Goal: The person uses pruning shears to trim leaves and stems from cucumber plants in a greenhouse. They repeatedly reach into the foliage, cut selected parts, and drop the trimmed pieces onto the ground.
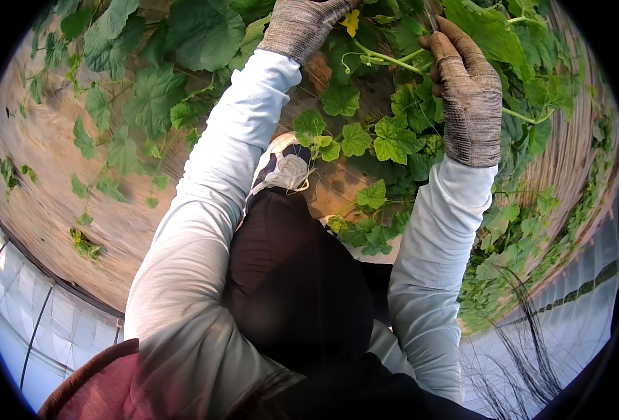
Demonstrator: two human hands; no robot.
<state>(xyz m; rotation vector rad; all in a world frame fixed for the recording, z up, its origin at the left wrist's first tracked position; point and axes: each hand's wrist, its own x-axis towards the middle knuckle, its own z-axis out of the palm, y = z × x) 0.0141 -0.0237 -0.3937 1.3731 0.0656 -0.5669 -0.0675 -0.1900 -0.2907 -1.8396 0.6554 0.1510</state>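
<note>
Both my hands wear striped knit work gloves. My left hand (307, 26) reaches into the vines at the top edge; its fingertips are partly cut off by the frame, so what they touch cannot be told. Just right of it is a yellow flower (350, 22). At the upper right, my right hand (464, 89) has thumb and fingers closed near a thin stem or tool that runs up out of view; which it is, I cannot tell. A pale green vine stem (388, 59) with a curled tendril extends between the hands. Lobed green leaves (395, 140) hang below.
Large leaves (204, 34) spread over the upper left. Plastic sheeting (41, 210) covers the ground, with small vines trailing across it. My shoe (288, 170) is beside the plants, below my dark-clothed knee (288, 273). Translucent greenhouse film (41, 325) curves along the lower left.
</note>
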